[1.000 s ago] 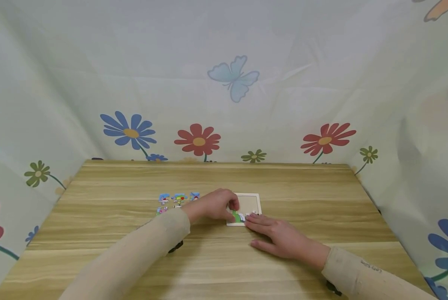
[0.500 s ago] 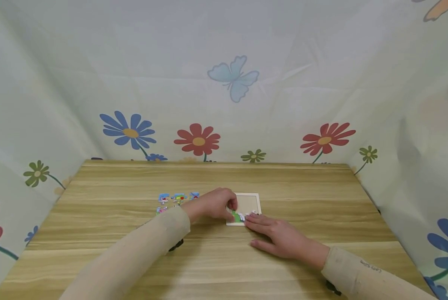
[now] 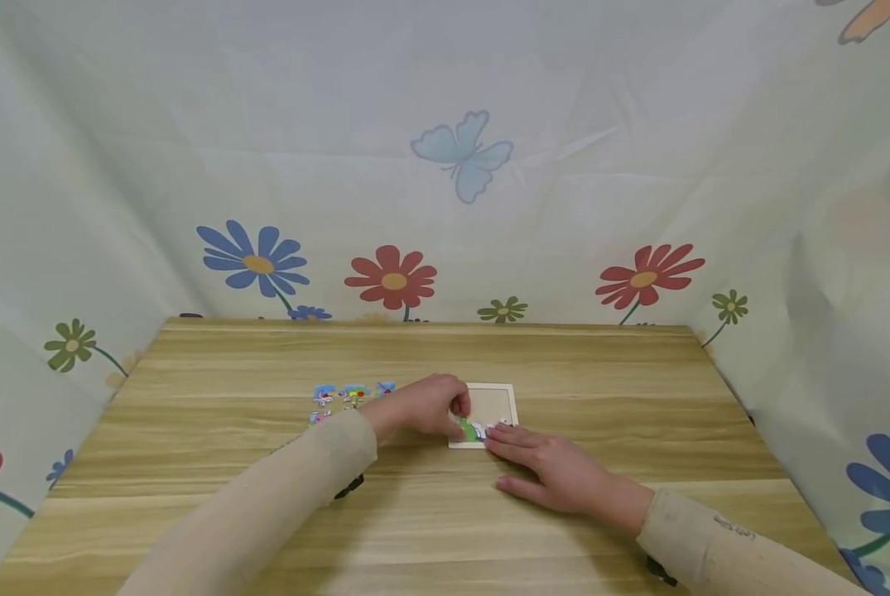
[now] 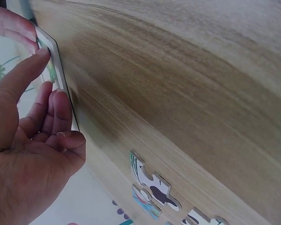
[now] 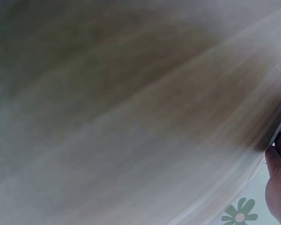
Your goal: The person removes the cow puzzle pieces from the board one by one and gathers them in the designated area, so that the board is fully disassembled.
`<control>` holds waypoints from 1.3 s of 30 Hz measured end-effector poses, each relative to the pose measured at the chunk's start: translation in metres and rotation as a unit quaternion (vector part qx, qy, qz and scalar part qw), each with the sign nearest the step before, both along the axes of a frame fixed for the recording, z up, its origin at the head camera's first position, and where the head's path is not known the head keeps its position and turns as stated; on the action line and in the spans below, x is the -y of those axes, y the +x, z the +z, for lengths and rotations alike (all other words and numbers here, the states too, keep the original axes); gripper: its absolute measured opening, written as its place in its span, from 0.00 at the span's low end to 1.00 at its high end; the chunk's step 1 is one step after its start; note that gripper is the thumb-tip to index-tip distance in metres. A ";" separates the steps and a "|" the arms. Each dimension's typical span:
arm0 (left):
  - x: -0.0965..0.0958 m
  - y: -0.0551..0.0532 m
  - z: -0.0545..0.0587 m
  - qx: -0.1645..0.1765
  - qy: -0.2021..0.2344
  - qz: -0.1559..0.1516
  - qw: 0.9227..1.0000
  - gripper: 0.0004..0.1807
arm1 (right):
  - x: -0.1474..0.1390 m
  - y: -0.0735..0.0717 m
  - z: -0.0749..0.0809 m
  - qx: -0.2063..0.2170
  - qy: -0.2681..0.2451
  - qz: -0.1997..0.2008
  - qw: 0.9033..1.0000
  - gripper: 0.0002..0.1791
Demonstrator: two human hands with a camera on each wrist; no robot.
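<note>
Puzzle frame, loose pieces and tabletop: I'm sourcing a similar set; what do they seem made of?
Puzzle frame: probably pale wood or board, matt, from its plain cream colour. Loose pieces: likely smooth printed board, from flat pictures and cut edges. Tabletop: wood or laminate, satin, from streaky grain and soft sheen.

A wood-grain table (image 3: 430, 352) spans the lower part of the room, its yellow-brown surface streaked from side to side; behind it rises a pale, wrinkled back wall (image 3: 325, 108), flanked by a left wall (image 3: 35, 182) and a right wall (image 3: 825, 165) in the same print; a light-blue butterfly (image 3: 463, 157) marks the back; beneath it, above the table's far edge, stand a blue flower (image 3: 257, 263), two red flowers (image 3: 392, 280) and a small green flower (image 3: 502, 310); further blooms (image 3: 70, 345) dot both sides; part of an orange figure (image 3: 868, 26) shows at upper right; the light is soft and diffuse.
</note>
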State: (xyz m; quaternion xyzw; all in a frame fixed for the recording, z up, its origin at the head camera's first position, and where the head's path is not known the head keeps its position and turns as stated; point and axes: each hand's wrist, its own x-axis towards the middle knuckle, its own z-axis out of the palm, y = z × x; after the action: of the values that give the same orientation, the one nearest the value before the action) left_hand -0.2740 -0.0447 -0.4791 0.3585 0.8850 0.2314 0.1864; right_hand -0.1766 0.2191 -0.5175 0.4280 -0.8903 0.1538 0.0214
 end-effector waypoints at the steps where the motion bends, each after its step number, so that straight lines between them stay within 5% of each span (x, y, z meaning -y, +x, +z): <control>1: 0.000 0.000 0.000 0.001 0.000 0.002 1.000 0.13 | 0.000 0.000 0.000 -0.001 0.000 0.000 1.000 0.32; 24: 0.010 -0.002 -0.009 0.077 0.089 0.034 0.992 0.11 | 0.000 -0.001 -0.004 -0.024 -0.011 0.011 1.000 0.32; 39: 0.010 -0.004 -0.008 0.084 0.106 0.028 0.990 0.02 | -0.001 0.000 -0.003 -0.015 -0.008 0.006 1.000 0.32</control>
State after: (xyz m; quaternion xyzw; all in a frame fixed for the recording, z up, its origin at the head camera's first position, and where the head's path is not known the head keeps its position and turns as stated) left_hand -0.2781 -0.0544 -0.4867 0.3302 0.8464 0.3583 0.2148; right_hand -0.1766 0.2199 -0.5202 0.4357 -0.8859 0.1549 0.0377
